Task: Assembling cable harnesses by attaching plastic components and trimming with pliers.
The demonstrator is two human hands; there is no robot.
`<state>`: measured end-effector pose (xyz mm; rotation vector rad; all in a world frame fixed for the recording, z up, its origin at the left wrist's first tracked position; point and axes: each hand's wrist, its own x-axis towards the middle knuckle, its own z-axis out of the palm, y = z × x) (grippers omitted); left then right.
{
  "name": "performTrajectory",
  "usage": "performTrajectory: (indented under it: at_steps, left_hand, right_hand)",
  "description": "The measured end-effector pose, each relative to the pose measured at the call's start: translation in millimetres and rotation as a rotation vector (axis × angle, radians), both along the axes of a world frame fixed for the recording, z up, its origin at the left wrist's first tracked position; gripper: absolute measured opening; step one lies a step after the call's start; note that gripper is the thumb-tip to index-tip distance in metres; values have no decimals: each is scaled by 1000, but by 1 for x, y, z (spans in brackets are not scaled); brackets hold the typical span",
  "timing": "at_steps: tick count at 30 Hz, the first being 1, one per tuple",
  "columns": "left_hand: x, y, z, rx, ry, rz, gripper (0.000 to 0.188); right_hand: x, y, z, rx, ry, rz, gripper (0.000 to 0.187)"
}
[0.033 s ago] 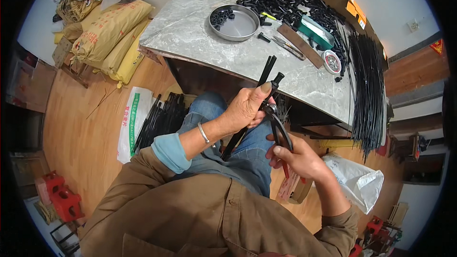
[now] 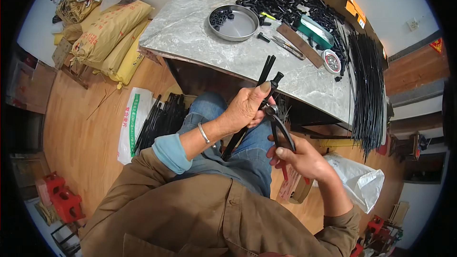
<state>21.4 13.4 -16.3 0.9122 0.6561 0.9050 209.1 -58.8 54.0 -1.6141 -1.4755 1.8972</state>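
My left hand [image 2: 247, 107] is closed around thin black rods [image 2: 267, 69], whose upper ends stick out above the fist and whose lower part runs down between my knees. Its thumb presses on a black bolt-like piece [image 2: 276, 81] with a flared top, tilted up to the right. My right hand [image 2: 302, 159] grips pincers [image 2: 283, 133] with dark arms and red handle ends. The round pincer head lies against the fingers of my left hand, just below the black piece. What sits between the jaws is hidden.
Ahead stands a marble-patterned table [image 2: 190, 43] with a round metal tray [image 2: 238, 36] of black nuts, a heap of black bolts [image 2: 271, 2], tweezers [image 2: 288, 47] and a small round tub [image 2: 331, 62]. Long black rods [image 2: 364, 90] hang over its right edge. Sacks [image 2: 112, 33] lie at left.
My right hand and the pincer handles have shifted very slightly right and down. The handles look a little farther apart. My left hand stays nearly still.
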Motion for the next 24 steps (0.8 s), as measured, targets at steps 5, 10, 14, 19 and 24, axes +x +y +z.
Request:
performTrajectory:
  at_steps: [5, 10, 14, 19, 24]
  left_hand:
    - [3, -3, 0, 15, -34, 1, 63]
    - [4, -6, 5, 20, 10, 10, 63]
    - [7, -8, 5, 37, 44, 18, 66]
    - [10, 0, 2, 79, 107, 76, 64]
    - [16, 27, -19, 49, 254, 419, 37]
  right_hand:
    - [8, 8, 35, -189, -15, 49, 26]
    - [13, 8, 31, -215, 61, 14, 19]
    - [4, 13, 35, -305, -4, 11, 14]
    - [27, 30, -12, 667, -423, 290, 22]
    - [65, 111, -39, 1034, -982, 172, 43]
